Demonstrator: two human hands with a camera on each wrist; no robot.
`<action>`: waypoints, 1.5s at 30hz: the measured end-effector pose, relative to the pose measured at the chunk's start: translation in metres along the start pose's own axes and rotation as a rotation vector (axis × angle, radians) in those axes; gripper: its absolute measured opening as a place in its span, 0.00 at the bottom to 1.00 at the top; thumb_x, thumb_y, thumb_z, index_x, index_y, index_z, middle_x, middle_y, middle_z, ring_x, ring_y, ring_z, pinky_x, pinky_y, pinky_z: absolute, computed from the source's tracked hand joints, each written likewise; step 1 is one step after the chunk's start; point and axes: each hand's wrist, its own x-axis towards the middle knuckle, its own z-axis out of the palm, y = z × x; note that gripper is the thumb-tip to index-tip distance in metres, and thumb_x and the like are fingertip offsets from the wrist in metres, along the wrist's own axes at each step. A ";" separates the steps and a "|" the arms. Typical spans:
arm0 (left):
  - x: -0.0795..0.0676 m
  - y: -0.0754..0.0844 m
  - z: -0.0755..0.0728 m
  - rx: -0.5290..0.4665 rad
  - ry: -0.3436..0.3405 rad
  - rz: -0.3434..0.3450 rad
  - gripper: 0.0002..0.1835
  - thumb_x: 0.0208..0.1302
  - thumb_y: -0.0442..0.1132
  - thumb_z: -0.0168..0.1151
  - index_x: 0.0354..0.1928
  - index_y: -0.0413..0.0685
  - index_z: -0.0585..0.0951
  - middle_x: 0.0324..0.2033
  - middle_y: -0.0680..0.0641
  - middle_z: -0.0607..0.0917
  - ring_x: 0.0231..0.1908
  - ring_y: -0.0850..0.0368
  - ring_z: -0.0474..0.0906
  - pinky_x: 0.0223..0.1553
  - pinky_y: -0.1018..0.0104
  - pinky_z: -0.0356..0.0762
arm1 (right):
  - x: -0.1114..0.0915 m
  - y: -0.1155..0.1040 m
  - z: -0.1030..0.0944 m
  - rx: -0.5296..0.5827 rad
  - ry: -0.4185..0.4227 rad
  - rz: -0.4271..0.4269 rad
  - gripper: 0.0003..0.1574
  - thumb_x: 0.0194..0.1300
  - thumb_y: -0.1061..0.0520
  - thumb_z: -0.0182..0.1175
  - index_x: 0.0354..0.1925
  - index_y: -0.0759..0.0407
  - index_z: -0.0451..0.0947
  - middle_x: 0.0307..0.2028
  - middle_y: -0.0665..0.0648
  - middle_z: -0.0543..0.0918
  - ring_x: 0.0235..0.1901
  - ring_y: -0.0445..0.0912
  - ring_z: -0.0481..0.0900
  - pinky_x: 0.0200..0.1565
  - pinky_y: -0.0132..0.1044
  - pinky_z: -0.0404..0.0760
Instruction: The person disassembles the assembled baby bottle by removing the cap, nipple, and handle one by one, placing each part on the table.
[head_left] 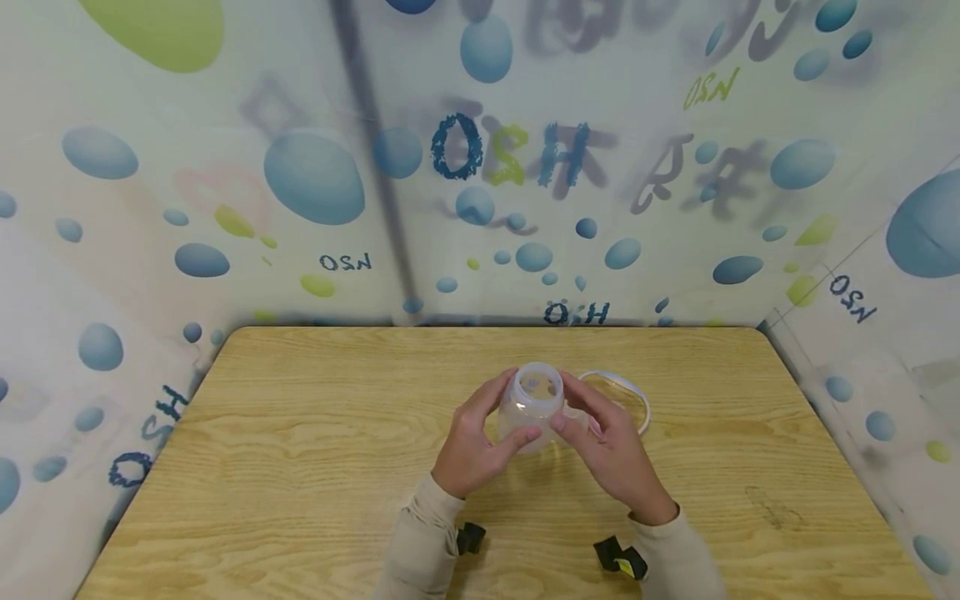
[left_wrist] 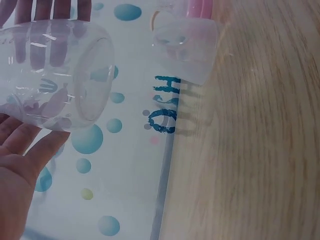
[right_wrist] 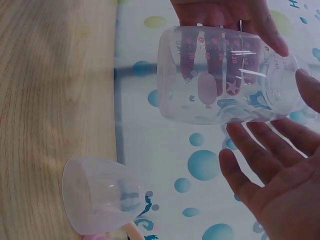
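Note:
A clear baby bottle (head_left: 531, 410), its open neck up and no lid on it, is raised over the table between both hands. The left hand (head_left: 474, 437) grips it from the left, thumb on the near side. From the right, the right hand (head_left: 611, 446) holds it with its thumb near the neck and its fingers along the side. Red measuring marks and printed figures show on the bottle (right_wrist: 215, 75) in the right wrist view. A translucent dome-shaped cap (right_wrist: 102, 195) stands on the table beyond the hands, partly hidden by the right hand in the head view.
A pink part (left_wrist: 200, 7) lies beside the cap. A white loop (head_left: 641, 400) curves behind the right hand. The wood-grain table (head_left: 300, 433) meets a printed backdrop (head_left: 420, 217) at its back edge. Small black pieces (head_left: 621, 558) sit at both wrists.

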 end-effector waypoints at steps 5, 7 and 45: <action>0.000 0.001 -0.001 -0.047 -0.038 -0.083 0.37 0.61 0.37 0.71 0.71 0.41 0.67 0.60 0.42 0.79 0.59 0.50 0.77 0.58 0.47 0.75 | 0.000 0.002 -0.001 0.007 -0.027 0.000 0.33 0.71 0.66 0.59 0.71 0.55 0.67 0.62 0.60 0.77 0.58 0.54 0.77 0.55 0.66 0.72; 0.000 0.001 -0.001 -0.035 -0.051 -0.110 0.37 0.62 0.39 0.71 0.71 0.44 0.67 0.61 0.45 0.78 0.61 0.51 0.76 0.60 0.47 0.74 | 0.000 0.004 -0.002 0.001 -0.032 0.002 0.33 0.70 0.66 0.59 0.71 0.56 0.67 0.61 0.60 0.78 0.58 0.54 0.77 0.55 0.65 0.72; -0.005 -0.010 -0.012 0.235 -0.249 -0.273 0.38 0.59 0.46 0.74 0.67 0.37 0.72 0.61 0.42 0.78 0.59 0.49 0.76 0.59 0.51 0.75 | 0.001 0.022 0.005 -0.215 -0.162 0.064 0.35 0.67 0.56 0.65 0.70 0.57 0.69 0.64 0.56 0.76 0.62 0.51 0.74 0.57 0.56 0.75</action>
